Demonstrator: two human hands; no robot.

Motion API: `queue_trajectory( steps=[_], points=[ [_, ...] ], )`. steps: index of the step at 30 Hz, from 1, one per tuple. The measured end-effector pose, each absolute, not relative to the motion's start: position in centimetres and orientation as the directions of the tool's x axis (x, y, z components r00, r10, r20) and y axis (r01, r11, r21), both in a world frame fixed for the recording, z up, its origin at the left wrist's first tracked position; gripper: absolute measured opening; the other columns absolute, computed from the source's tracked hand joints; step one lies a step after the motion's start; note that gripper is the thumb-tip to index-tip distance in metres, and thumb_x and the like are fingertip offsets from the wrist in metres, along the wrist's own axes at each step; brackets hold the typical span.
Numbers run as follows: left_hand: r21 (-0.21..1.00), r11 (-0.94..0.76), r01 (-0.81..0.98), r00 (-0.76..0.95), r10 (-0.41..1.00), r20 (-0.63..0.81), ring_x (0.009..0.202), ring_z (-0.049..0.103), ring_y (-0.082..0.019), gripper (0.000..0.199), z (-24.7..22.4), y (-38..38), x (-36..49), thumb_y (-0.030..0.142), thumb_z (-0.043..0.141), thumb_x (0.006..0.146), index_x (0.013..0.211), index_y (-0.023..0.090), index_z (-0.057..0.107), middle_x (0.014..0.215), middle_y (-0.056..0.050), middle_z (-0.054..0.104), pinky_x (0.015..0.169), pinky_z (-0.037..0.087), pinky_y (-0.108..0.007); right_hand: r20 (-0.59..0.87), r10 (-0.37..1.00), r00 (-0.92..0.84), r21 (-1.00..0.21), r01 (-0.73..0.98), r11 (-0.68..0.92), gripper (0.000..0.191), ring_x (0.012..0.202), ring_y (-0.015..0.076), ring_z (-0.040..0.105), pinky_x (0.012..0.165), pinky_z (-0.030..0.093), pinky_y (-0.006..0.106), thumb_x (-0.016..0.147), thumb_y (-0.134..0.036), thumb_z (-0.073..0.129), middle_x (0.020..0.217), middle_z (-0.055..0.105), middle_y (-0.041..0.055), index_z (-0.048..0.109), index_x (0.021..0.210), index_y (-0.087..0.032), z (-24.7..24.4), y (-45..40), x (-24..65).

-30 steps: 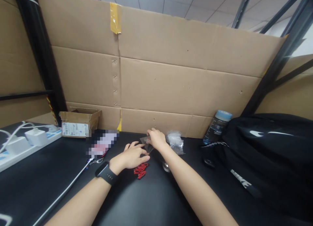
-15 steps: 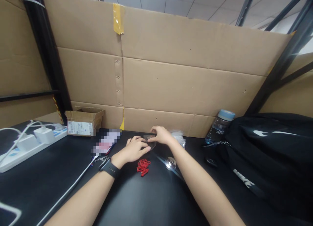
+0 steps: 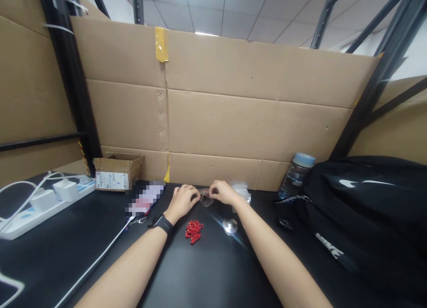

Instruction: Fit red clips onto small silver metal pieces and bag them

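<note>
Transparent and thin, the small bag [image 3: 207, 202] is between the two hands above the black table [image 3: 200, 277], pinched by the fingers of the right hand [image 3: 224, 192], while the left hand [image 3: 182, 200] is at its other side, and I cannot tell if it grips or only touches. If the film is slippery or the pull is uneven, the bag could slip or tear. Red cords [image 3: 194, 230] and a round metal piece [image 3: 230, 226] lie nearer, where a lowered forearm could push them, and plastic packets [image 3: 243, 190] beyond the right wrist may limit its movement.
</note>
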State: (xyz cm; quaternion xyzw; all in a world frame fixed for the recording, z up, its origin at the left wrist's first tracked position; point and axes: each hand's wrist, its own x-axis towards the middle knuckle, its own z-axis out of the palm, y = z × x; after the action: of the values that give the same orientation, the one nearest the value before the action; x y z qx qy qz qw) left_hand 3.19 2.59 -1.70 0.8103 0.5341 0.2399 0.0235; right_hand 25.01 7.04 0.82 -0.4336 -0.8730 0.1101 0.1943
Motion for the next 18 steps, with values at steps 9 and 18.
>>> queue_trajectory(
  steps=[9, 18],
  points=[
    [0.585, -0.295, 0.756, 0.11, 0.937, 0.33, 0.115, 0.062, -0.024, 0.021, -2.7, 4.2, 2.1, 0.037, 0.059, 0.087, 0.082, 0.024, 0.075, 0.119, -0.002, 0.072, 0.097, 0.043, -0.036, 0.197, 0.837, -0.511, -0.514, 0.673, 0.532, 0.011, 0.082, 0.015, 0.066, 0.077, 0.046, 0.022, 0.082, -0.02, 0.068, 0.087, 0.075, 0.0031, 0.078, 0.083, -0.016, 0.8, 8.0, 25.7],
    [0.46, -0.227, 0.859, 0.04, 0.924, 0.381, 0.115, 0.056, -0.03, 0.028, -3.3, 3.6, 3.0, 0.046, 0.059, 0.088, 0.105, 0.025, 0.068, 0.12, -0.007, 0.067, 0.091, 0.041, -0.043, 0.244, 0.901, -0.36, -0.417, 0.8, 0.432, 0.013, 0.091, 0.0209, 0.064, 0.086, 0.045, 0.029, 0.082, -0.023, 0.066, 0.088, 0.071, 0.0083, 0.075, 0.079, -0.015, -1.1, 8.1, 24.6]
  ],
)
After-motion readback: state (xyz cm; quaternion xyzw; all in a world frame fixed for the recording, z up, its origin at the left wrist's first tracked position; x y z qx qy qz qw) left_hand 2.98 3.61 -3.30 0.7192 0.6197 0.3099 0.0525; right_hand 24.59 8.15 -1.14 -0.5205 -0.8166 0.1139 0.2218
